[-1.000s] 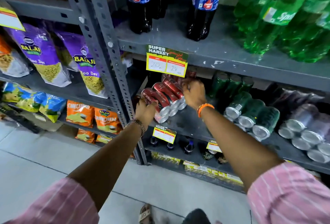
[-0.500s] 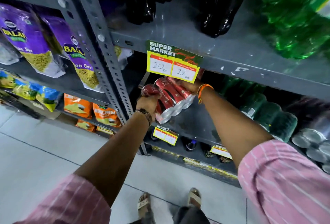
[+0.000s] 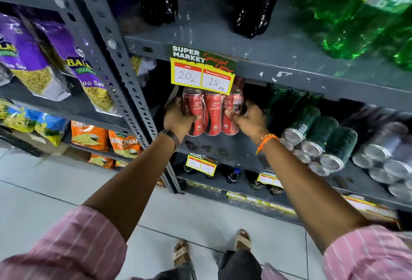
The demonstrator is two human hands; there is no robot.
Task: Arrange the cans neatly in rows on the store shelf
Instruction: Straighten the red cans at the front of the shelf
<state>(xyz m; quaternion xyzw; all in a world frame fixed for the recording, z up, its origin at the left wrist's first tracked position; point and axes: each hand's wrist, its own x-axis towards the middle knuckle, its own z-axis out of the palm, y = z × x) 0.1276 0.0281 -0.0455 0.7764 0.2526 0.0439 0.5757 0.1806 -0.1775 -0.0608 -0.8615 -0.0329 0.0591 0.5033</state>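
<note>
Three slim red cans (image 3: 213, 113), wrapped together as a pack, stand upright on the grey shelf (image 3: 225, 152) just under a price tag. My left hand (image 3: 178, 118) grips the pack's left side and my right hand (image 3: 249, 121) grips its right side. More red cans sit behind, mostly hidden by the tag. To the right, a pack of dark green cans (image 3: 318, 132) lies on its side with the can ends facing out.
Silver cans (image 3: 388, 157) lie on their sides at the far right. A green and yellow price tag (image 3: 202, 69) hangs from the shelf above, which carries cola bottles (image 3: 258, 3) and green bottles (image 3: 365, 14). A grey perforated upright (image 3: 124, 74) and snack bags (image 3: 82, 65) stand to the left.
The red can pack has been turned from lying on its side to standing upright, and both hands have shifted to its two sides. The camera has moved closer to the shelf.
</note>
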